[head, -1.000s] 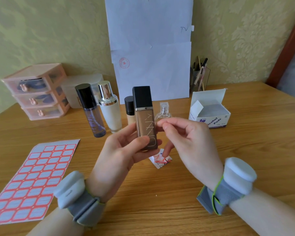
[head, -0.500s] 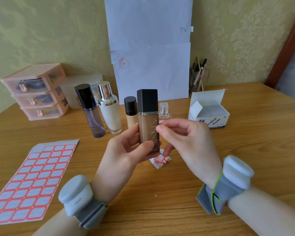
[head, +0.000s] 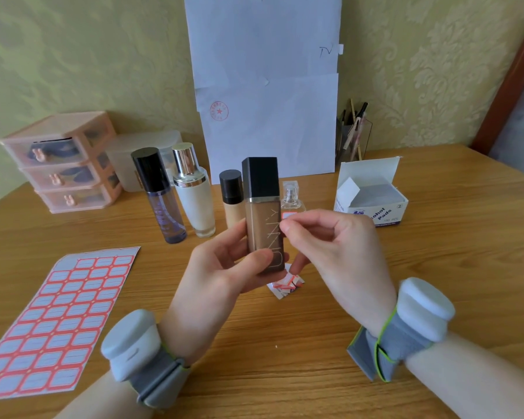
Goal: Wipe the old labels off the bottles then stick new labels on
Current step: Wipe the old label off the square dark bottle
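1. Brown liquid fills the square glass foundation bottle with a black square cap (head: 263,219) that I hold upright in my left hand (head: 221,267), thumb across its lower front and fingers curled behind it.
2. My right hand (head: 333,252) is just beside the bottle's right edge, thumb and forefinger pressed together in a pinch at that edge; whether a small label sits between them I cannot tell.
3. Below my right hand, a crumpled scrap of red and white paper labels (head: 286,284) lies on the wooden table (head: 436,267).
4. Left of my left hand lies a flat sheet of red-bordered white sticker labels (head: 52,322).
5. Beyond my left hand stand 3 bottles: a tall purple-tinted bottle with a black cap (head: 161,195), a cream bottle with a silver cap (head: 194,192) and a short beige bottle with a black cap (head: 232,198).
6. Just behind my right fingers stands a small clear glass perfume bottle (head: 291,196) bearing a red-edged label.
7. Beyond my right hand sits an open white cardboard box of alcohol pads (head: 372,195).
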`<state>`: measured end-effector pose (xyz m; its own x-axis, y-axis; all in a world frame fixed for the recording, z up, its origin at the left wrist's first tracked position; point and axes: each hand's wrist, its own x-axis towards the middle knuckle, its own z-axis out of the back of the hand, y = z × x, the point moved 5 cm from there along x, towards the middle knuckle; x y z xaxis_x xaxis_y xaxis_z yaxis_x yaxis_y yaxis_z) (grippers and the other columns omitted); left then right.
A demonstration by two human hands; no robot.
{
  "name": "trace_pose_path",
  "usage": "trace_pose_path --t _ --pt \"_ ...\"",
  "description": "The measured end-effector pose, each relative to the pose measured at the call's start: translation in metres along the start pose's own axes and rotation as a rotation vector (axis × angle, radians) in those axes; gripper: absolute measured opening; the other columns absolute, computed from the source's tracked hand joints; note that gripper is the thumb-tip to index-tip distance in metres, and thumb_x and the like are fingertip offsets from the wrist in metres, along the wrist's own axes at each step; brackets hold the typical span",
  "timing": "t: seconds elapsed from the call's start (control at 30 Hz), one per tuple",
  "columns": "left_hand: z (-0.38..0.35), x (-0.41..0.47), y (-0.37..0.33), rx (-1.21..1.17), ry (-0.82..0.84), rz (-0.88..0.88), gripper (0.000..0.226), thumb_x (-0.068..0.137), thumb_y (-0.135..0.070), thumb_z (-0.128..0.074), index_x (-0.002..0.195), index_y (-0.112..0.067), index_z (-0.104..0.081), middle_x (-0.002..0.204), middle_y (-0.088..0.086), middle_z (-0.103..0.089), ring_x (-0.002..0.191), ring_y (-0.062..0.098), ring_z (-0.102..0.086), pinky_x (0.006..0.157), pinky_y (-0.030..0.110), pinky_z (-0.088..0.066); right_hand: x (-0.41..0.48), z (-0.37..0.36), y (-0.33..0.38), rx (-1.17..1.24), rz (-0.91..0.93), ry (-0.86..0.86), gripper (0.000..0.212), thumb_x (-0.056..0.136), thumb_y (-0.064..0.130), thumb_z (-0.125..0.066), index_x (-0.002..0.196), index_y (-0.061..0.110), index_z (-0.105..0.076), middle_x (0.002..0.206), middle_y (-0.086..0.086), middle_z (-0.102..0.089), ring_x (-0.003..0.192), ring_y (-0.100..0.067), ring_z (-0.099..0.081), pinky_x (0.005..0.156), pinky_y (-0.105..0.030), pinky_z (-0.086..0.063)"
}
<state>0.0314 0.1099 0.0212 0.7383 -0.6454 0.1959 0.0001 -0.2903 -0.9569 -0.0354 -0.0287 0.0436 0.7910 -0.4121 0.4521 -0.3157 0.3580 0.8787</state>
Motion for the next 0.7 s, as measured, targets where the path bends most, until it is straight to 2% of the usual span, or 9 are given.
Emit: trace_pose_path --t 0.1,0.2,0.27,0.4,0.5,0.6,0.7 --pt "-0.0002 -0.0010 -0.0001 0.049 -0.006 -0.017 0.034 0.089 0.002 -0.067 0.117 -0.018 -0.072 0.110 0.018 -0.075 0.103 0.034 -0.072 0.080 0.031 -0.061 -0.0005 0.0001 -0.0009 0.000 -0.009 -0.015 0.009 0.089 0.017 -0.071 0.082 0.018 -0.077 0.056 0.011 -0.069 0.045 -0.013 -0.066 0.054 -0.014 -0.052" --pt "-0.0022 -0.0018 -0.0009 0.054 0.006 -0.015 0.041 0.083 -0.006 -0.067 0.123 -0.015 -0.067 0.112 0.017 -0.074 0.104 0.033 -0.072 0.081 0.031 -0.061 0.0009 0.0015 -0.0023 -0.042 -0.008 -0.028 0.012 0.089 0.013 -0.069 0.080 0.017 -0.077 0.055 0.009 -0.068 0.045 -0.014 -0.066 0.056 -0.019 -0.054" --pt "-0.0033 -0.0014 -0.0011 0.029 0.007 -0.010 0.039 0.083 -0.005 -0.073 0.120 -0.015 -0.070 0.111 0.018 -0.074 0.103 0.035 -0.072 0.080 0.031 -0.061 0.0020 0.0030 -0.0032 -0.060 0.000 -0.036 0.013 0.089 0.012 -0.068 0.081 0.016 -0.077 0.054 0.010 -0.068 0.046 -0.014 -0.066 0.058 -0.020 -0.054" --pt "-0.0003 0.0000 -0.0003 -0.017 0.000 -0.005 0.033 0.089 0.001 -0.063 0.114 -0.017 -0.074 0.110 0.019 -0.074 0.105 0.037 -0.071 0.080 0.032 -0.061 -0.0010 -0.0008 0.0005 -0.011 0.005 0.003 0.006 0.088 0.018 -0.072 0.088 0.020 -0.077 0.058 0.015 -0.069 0.048 -0.013 -0.067 0.057 -0.015 -0.054" --pt "0.0008 -0.0006 -0.0006 -0.003 -0.013 -0.008 0.033 0.084 -0.003 -0.064 0.111 -0.020 -0.076 0.110 0.021 -0.074 0.106 0.038 -0.070 0.080 0.032 -0.061 -0.0007 -0.0010 0.0002 -0.026 0.006 0.000 0.006 0.087 0.017 -0.072 0.087 0.020 -0.077 0.058 0.016 -0.069 0.048 -0.012 -0.067 0.057 -0.015 -0.054" --pt "-0.0019 -0.0014 0.0004 0.021 0.008 -0.015 0.036 0.083 -0.005 -0.064 0.115 -0.019 -0.074 0.111 0.018 -0.074 0.105 0.036 -0.072 0.080 0.032 -0.061 0.0010 0.0025 0.0000 -0.099 0.025 -0.024 0.014 0.089 0.013 -0.068 0.080 0.018 -0.078 0.055 0.014 -0.067 0.048 -0.012 -0.066 0.061 -0.019 -0.055" --pt "-0.0006 -0.0002 0.0006 -0.012 -0.003 -0.001 0.033 0.083 -0.006 -0.064 0.109 -0.022 -0.078 0.109 0.019 -0.075 0.103 0.036 -0.072 0.078 0.031 -0.061 -0.0001 0.0027 0.0009 -0.105 0.030 -0.017 0.013 0.089 0.014 -0.067 0.084 0.020 -0.078 0.057 0.015 -0.068 0.048 -0.012 -0.067 0.061 -0.023 -0.056"
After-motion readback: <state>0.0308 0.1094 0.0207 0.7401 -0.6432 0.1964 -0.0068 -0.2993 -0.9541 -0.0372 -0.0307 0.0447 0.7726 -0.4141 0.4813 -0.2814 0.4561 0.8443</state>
